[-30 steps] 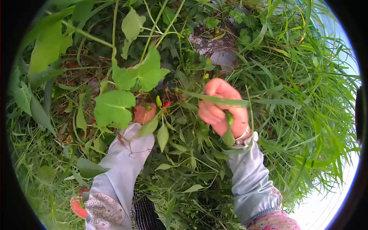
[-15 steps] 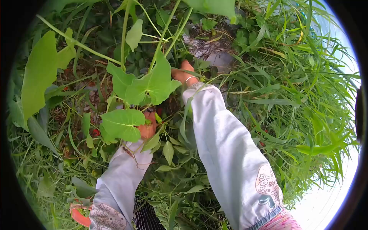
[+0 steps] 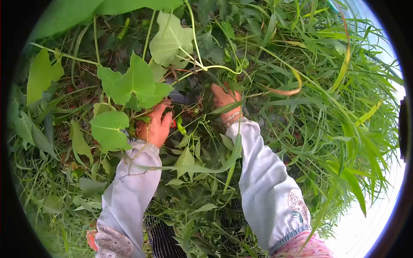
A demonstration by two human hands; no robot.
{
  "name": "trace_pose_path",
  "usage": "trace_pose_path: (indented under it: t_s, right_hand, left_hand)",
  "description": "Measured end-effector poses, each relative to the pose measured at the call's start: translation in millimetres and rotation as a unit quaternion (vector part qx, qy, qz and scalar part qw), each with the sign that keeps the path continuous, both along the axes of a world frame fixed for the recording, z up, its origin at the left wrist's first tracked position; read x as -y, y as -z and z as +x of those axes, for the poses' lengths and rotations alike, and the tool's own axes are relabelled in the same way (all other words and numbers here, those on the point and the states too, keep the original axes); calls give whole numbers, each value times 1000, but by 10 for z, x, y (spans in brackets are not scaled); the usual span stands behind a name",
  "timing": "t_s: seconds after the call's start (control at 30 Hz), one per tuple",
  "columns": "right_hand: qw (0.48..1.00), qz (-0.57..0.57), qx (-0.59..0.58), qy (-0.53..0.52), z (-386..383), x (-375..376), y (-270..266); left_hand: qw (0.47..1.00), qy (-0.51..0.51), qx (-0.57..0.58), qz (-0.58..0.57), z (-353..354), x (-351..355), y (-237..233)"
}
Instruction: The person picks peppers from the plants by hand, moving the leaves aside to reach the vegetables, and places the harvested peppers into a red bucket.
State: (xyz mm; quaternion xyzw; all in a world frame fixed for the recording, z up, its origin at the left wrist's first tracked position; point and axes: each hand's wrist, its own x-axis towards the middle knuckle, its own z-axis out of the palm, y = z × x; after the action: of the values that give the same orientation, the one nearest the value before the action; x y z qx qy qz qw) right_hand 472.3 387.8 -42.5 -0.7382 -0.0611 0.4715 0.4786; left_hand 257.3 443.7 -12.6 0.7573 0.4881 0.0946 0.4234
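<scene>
My left hand reaches into the plants at the centre left, its thumb and forefinger apart and its other fingers partly behind leaves. A small red pepper shows right beside the thumb, and a green pepper hangs just to its right. Broad green leaves overlap the left side of this hand. My right hand is lowered into the foliage at the centre, with a bracelet at the wrist. Its fingertips are hidden among stems and grass blades. Dry tangled stems lie between the two hands.
A pale vine stem with large lobed leaves crosses above the hands. Tall grass crowds the right side. Pepper leaves fill the space between my sleeves. An orange-red object shows at the lower left.
My right hand has moved down and to the right. My left hand has moved up and left, out from behind a leaf, with its thumb now apart. The view has shifted.
</scene>
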Motion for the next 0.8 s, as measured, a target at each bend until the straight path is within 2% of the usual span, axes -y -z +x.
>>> trace_pose_path:
  t_s: [0.07, 0.13, 0.23, 0.33, 0.37, 0.47, 0.5, 0.6, 0.63, 0.7, 0.73, 0.77, 0.8]
  right_hand:
    - [999, 32, 6, 27, -96, 42, 30]
    - [999, 16, 26, -24, -102, 59, 35]
    - [993, -42, 69, -85, -79, 29, 1]
    - [982, 1, 146, -122, -101, 53, 163]
    - [989, 27, 99, -105, -102, 94, 185]
    - [990, 131, -17, -45, -145, 176, 232]
    - [976, 150, 90, -132, -88, 200, 232]
    - [976, 93, 10, -197, 76, 197, 253]
    - [987, 1, -53, -152, 97, 172, 160]
    - [990, -1, -109, -86, 73, 108, 139]
    - [989, -2, -137, -52, 63, 59, 121]
    - [988, -60, -95, -108, 83, 16, 93]
    - [989, -29, -69, -128, 63, 9, 118]
  left_hand:
    - [991, -4, 125, -41, 256, -63, 51]
    - [991, 27, 78, -104, 551, -137, 59]
    - [999, 39, 13, -4, 901, -144, 422]
    - [997, 22, 30, -61, 989, -148, 676]
    - [996, 22, 70, -42, 982, -133, 730]
    - [994, 66, 57, -59, 937, -180, 654]
    - [996, 72, 33, -49, 927, -181, 583]
    - [993, 109, -40, 10, 897, -127, 341]
    - [987, 136, -70, 47, 875, -113, 284]
    - [974, 161, -115, 110, 816, -32, 169]
    - [970, 176, -132, 102, 786, 9, 133]
    - [966, 191, -148, 94, 769, 43, 100]
    - [961, 205, -164, 86, 753, 78, 73]
